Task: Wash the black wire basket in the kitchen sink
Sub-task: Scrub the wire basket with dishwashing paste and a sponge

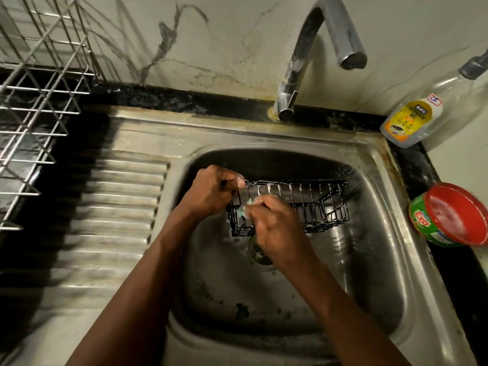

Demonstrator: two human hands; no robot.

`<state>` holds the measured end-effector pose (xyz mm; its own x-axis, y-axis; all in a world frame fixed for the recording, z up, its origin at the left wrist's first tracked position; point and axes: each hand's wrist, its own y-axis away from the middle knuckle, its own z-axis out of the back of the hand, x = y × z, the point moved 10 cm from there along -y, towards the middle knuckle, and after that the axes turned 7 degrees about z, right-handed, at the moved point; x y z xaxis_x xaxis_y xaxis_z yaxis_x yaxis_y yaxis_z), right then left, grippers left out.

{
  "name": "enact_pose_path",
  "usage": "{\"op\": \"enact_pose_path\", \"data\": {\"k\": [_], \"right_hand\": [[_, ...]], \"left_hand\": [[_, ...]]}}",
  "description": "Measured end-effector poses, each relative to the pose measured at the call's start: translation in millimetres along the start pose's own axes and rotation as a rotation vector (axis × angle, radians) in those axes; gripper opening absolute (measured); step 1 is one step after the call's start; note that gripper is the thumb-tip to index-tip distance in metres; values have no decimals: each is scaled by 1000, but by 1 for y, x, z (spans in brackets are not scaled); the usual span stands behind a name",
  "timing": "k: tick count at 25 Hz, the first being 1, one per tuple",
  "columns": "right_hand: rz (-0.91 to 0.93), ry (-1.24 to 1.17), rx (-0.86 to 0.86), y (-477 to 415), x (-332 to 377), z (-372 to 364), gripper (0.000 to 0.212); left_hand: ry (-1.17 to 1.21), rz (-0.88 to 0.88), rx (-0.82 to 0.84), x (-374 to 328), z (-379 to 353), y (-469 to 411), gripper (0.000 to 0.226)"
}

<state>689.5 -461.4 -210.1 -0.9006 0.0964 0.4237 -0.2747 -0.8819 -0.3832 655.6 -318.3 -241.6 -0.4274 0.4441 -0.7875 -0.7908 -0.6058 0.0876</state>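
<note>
Scrubbing seems in hand: left hand (211,191) fingers pinch the black wire basket (317,204) above the drain (260,253); right hand (274,225) fingers clutch a soapy scrubber (241,211). Rinsing likely next.

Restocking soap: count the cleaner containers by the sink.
2: a clear gel bottle right of the tap, and a red-topped EXO tub on the right rim of the sink. More may be off-frame.

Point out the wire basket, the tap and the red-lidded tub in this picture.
basket (314,204), head view, on its side wires.
tap (298,62), head view, on the spout's rising part.
tub (456,212), head view, on its red lid.
</note>
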Motion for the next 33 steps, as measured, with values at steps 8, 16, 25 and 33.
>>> {"op": "enact_pose_path", "data": {"k": [8, 16, 25, 33], "right_hand": [[111, 31, 32, -43, 0, 1, 28], [222, -62, 159, -1, 3, -1, 36], [154, -3, 128, 28, -20, 26, 42], [-5, 140, 30, -16, -57, 29, 28]], "left_hand": [[-20, -14, 28, -1, -2, 1, 24], [-23, 37, 82, 5, -12, -3, 23], [12, 56, 66, 4, -10, -3, 28], [9, 28, 74, -1, -11, -1, 19]]}}
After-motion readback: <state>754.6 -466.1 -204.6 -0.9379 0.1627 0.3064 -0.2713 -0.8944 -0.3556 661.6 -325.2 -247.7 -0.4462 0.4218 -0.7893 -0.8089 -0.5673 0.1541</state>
